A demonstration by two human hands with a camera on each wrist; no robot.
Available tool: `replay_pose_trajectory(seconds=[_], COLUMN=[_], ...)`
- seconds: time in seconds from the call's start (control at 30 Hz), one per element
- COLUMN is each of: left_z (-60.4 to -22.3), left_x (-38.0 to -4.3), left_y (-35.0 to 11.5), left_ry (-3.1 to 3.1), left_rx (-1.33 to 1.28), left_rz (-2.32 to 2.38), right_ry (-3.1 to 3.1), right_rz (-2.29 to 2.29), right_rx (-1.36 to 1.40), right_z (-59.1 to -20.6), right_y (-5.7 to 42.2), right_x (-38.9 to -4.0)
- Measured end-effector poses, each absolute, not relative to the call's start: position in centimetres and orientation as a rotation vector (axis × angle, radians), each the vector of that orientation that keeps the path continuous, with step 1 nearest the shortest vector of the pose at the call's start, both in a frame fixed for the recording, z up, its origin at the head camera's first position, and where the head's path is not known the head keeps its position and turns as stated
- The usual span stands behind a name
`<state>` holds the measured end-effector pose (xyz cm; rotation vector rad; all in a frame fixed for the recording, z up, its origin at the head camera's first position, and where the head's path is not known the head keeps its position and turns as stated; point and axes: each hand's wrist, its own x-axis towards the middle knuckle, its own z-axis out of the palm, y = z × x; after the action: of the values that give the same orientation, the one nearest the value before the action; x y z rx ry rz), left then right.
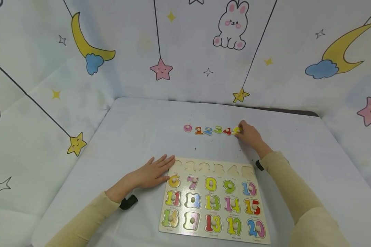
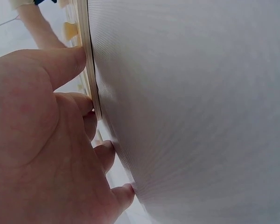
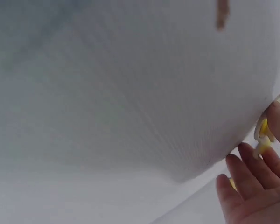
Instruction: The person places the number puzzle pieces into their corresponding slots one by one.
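My right hand (image 1: 250,135) pinches a yellow number 5 puzzle piece (image 1: 236,130) at the right end of a row on the white cloth. In the right wrist view the thumb and fingers stand on either side of the yellow piece (image 3: 264,128). To its left lie the pieces 0 (image 1: 188,128), 1 (image 1: 199,130), 2 (image 1: 208,131), 3 (image 1: 217,129) and 4 (image 1: 227,131). My left hand (image 1: 151,173) rests with straight fingers at the upper left edge of a wooden number board (image 1: 202,187). The left wrist view shows the thumb against the board's edge (image 2: 84,28).
The board's top row has bare recesses (image 1: 204,167); the rows below hold knobbed pieces numbered 6 to 20, such as the 8 (image 1: 210,184). White cloth (image 1: 136,137) covers the table. Behind it hangs a backdrop (image 1: 191,34) printed with moons, stars and a rabbit.
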<state>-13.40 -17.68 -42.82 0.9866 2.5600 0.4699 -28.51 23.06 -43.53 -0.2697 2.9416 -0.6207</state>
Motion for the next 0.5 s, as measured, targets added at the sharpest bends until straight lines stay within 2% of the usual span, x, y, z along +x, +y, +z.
replay_pose_trajectory(seconds=[0.5], left_z=[-42.6], left_x=[-13.3], left_y=[-17.6], left_ry=[2.559], left_rx=[0.976], left_rz=[0.470], right_ry=[2.832], right_rz=[-1.017], right_rx=[-0.144], right_z=[-43.0], right_y=[23.8], right_x=[-27.3])
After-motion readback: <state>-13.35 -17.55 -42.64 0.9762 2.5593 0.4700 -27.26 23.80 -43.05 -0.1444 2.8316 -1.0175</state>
